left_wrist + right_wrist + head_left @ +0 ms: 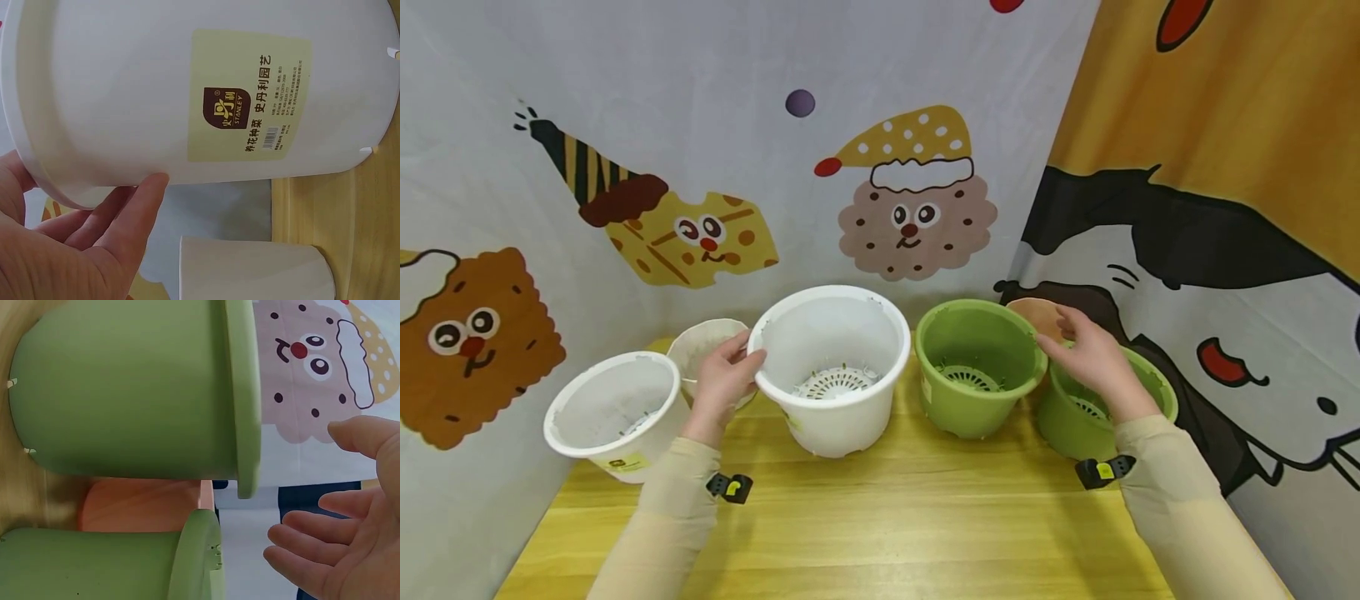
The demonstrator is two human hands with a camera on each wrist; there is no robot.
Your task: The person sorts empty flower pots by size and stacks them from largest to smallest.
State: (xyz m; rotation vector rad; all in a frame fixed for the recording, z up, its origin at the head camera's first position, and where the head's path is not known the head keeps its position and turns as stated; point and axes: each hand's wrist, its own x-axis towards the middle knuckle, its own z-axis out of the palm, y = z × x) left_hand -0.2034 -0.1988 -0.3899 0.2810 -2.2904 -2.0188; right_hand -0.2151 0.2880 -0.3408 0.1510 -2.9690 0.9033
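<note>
A large white flowerpot (831, 421) with a slotted bottom stands left of centre on the table. My left hand (724, 379) grips its left rim, thumb over the edge and fingers against the outer wall below it, as the left wrist view (94, 244) shows. A pale label (250, 94) is on that wall. My right hand (1093, 358) hovers over the right-hand green pot (1063, 425), fingertips close to the rim of the middle green flowerpot (973, 412). In the right wrist view, its spread fingers (312, 550) hold nothing.
A white pot (670, 433) stands at far left, with a smaller cream-white pot (696, 337) behind my left hand. Between and behind the green pots is an orange pot (144, 503). The wooden table (880, 525) ends against a cartoon-printed curtain (700, 67).
</note>
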